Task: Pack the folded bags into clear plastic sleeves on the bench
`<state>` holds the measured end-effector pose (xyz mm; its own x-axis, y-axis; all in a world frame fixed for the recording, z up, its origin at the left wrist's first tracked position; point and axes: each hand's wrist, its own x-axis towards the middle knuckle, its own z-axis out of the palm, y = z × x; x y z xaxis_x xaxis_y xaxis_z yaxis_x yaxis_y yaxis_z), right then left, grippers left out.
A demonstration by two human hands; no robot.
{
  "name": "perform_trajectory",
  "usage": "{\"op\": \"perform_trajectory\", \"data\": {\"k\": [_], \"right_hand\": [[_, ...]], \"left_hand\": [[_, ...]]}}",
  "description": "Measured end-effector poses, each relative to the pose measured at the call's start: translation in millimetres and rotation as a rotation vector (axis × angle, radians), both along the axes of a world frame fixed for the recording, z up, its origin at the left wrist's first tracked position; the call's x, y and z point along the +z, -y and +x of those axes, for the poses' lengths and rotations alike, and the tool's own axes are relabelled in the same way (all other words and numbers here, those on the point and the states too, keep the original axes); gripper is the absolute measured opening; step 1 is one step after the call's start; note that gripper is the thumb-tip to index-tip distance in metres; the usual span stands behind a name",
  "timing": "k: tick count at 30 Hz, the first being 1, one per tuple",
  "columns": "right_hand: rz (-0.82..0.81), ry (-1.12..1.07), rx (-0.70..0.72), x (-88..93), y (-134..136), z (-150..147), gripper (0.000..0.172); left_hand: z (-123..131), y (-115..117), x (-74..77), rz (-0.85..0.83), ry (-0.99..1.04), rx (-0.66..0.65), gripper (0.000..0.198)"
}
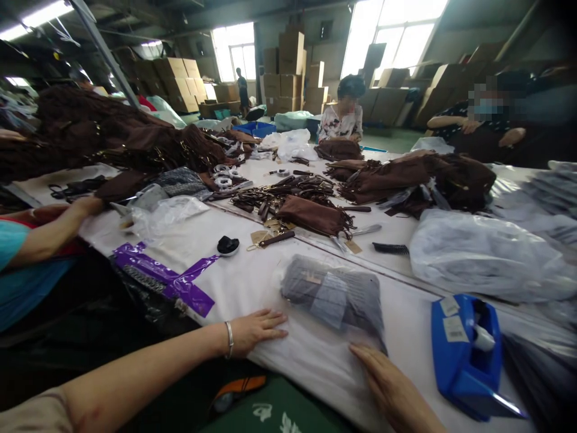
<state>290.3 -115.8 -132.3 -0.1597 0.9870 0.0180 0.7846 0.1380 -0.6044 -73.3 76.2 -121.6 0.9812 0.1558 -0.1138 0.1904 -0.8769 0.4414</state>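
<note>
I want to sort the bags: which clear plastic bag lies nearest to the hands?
The flat clear plastic bag holding grey folded fabric, right before the right hand; the others lie farther.

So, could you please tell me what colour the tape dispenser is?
The tape dispenser is bright blue, seen in the head view.

Left hand [255,329] lies flat on the white table cover [270,282], fingers spread, just beside a grey garment in a clear plastic bag [336,294]. Right hand [387,382] touches the bag's near corner. A blue tape dispenser [466,355] sits nearby on the right.
</note>
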Motion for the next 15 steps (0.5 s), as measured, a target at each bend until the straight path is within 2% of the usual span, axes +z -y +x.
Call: {"op": "perform_trajectory", "data": {"k": [2, 4, 6, 8, 10, 11, 13, 15], "right_hand": [[-0.033, -0.009, -0.003, -11.9, 0.4, 22.4, 0.038], [-0.012, -0.036, -0.136, -23.9, 16.6, 40.0, 0.036], [0.077, -0.019, -0.28, -29.4, 37.2, 44.8, 0.04], [0.173, 0.044, -0.305, -29.8, 50.8, 34.1, 0.057], [0.208, 0.119, -0.246, -31.3, 53.5, 13.6, 0.074], [0.215, 0.144, -0.235, -33.7, 51.9, 2.8, 0.077], [0.237, 0.141, -0.285, -41.4, 46.8, -15.0, 0.067], [0.262, 0.078, -0.384, -50.1, 43.4, -24.3, 0.052]], "left_hand": [[-5.5, 0.3, 5.6, 0.016, 0.02, 0.015, 0.078], [-6.9, 4.3, 8.7, 0.061, 0.009, 0.055, 0.076], [-0.4, 12.1, 8.3, 0.126, 0.018, 0.102, 0.068], [13.6, 21.2, 5.7, 0.175, 0.086, 0.161, 0.046], [30.5, 27.5, 3.8, 0.199, 0.172, 0.29, 0.021], [38.3, 28.7, 4.1, 0.201, 0.196, 0.388, 0.021], [50.3, 27.8, 8.3, 0.175, 0.216, 0.605, 0.029], [57.4, 27.2, 17.9, 0.139, 0.297, 0.736, 0.025]]}}
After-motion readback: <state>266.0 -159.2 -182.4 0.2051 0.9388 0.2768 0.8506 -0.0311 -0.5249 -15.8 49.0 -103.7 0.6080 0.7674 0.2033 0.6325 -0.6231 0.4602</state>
